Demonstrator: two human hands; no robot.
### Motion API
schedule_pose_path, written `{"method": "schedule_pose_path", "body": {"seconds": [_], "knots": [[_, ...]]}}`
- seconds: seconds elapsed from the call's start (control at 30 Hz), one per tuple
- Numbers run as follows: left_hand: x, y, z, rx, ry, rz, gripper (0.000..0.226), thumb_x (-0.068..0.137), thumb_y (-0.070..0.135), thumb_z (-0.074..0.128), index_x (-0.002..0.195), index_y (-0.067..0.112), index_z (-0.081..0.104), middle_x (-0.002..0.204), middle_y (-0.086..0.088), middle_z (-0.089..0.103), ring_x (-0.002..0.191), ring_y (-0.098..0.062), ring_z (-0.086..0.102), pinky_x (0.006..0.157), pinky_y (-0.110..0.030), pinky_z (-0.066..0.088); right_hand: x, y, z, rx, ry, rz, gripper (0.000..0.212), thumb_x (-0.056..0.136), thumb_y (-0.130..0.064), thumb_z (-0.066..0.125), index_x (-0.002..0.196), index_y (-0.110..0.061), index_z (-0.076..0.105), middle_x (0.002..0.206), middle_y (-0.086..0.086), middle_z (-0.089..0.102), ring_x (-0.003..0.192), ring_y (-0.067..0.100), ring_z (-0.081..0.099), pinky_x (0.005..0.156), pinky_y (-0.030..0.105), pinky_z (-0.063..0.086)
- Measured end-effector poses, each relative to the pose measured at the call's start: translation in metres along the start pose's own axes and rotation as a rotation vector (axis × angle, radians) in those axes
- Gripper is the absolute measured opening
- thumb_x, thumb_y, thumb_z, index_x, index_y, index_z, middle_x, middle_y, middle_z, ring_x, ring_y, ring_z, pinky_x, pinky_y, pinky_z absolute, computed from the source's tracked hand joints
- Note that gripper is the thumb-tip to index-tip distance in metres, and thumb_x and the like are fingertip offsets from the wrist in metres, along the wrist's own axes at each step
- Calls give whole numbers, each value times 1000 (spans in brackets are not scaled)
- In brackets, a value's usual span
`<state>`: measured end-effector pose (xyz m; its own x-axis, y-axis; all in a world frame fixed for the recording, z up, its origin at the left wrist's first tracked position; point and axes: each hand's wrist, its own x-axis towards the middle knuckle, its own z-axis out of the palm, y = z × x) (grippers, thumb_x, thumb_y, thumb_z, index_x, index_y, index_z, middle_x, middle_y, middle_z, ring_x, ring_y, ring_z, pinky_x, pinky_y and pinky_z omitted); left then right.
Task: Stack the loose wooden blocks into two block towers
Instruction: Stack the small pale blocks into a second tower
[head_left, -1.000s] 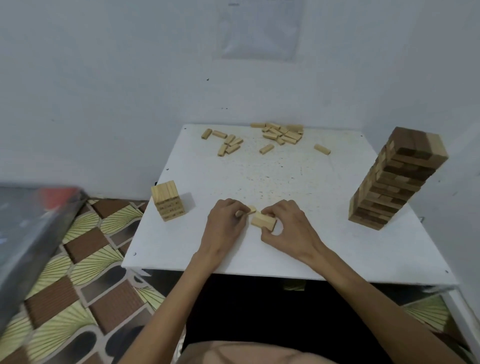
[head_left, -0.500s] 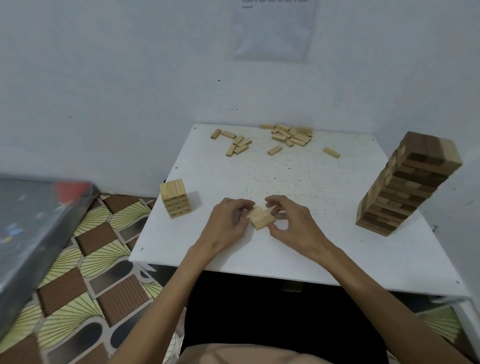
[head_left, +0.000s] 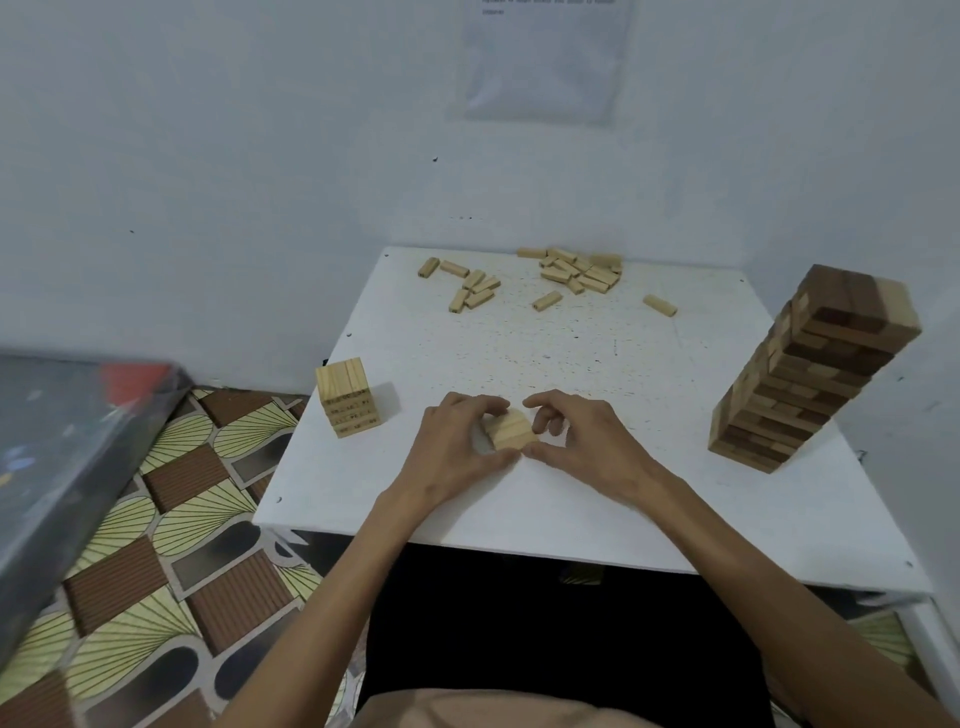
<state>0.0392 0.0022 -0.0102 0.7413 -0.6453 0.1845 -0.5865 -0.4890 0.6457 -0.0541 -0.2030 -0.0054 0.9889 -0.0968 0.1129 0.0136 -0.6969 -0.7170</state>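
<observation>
A flat layer of pale wooden blocks (head_left: 511, 429) lies side by side on the white table (head_left: 597, 499) near its front edge. My left hand (head_left: 457, 452) curls round the layer's left side. My right hand (head_left: 582, 447) pinches its right side with thumb and fingers. A short pale block tower (head_left: 345, 397) stands at the table's left edge. A tall tower of dark and pale blocks (head_left: 810, 369) leans at the right. Several loose pale blocks (head_left: 576, 273) lie scattered along the back of the table.
White walls close the table in at the back and right. A patterned floor (head_left: 171, 519) lies to the left, with a dark grey object (head_left: 57, 457) at the far left. A paper sheet (head_left: 545, 57) hangs on the wall.
The blocks between my hands have been pushed together into one squared layer and turned slightly. My head has tilted, shifting the whole scene right and down.
</observation>
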Motion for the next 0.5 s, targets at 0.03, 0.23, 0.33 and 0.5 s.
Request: {"method": "schedule_pose_path", "body": {"seconds": [0.03, 0.23, 0.33, 0.5], "knots": [[1, -1, -2, -10, -27, -6, 62, 79, 44, 83, 135, 29, 62, 123, 19, 68, 123, -8, 47, 108, -42, 39, 1, 0, -1, -2, -23, 16, 53, 86, -35, 84, 134, -31, 60, 99, -15, 64, 94, 7, 57, 77, 17, 45], [8, -4, -11, -25, -143, 9, 72, 82, 38, 83, 145, 30, 49, 133, 18, 64, 122, -8, 46, 104, -36, 41, 21, -11, -11, -104, -217, 65, 56, 84, -37, 83, 135, -25, 62, 91, -14, 62, 76, 2, 54, 73, 17, 44], [9, -4, -16, 122, -117, 9, 77, 80, 49, 82, 146, 27, 49, 122, 10, 54, 119, -14, 46, 98, -33, 43, 25, -13, -13, -115, -248, 79, 54, 82, -37, 84, 131, -24, 64, 90, -13, 65, 76, 3, 56, 75, 21, 48], [12, 0, -26, 299, -300, -15, 76, 89, 56, 69, 152, 26, 38, 105, 11, 56, 98, -11, 50, 84, -34, 46, 30, -14, -13, -129, -265, 88, 50, 81, -34, 85, 126, -24, 64, 90, -12, 68, 78, 3, 56, 75, 22, 47]]}}
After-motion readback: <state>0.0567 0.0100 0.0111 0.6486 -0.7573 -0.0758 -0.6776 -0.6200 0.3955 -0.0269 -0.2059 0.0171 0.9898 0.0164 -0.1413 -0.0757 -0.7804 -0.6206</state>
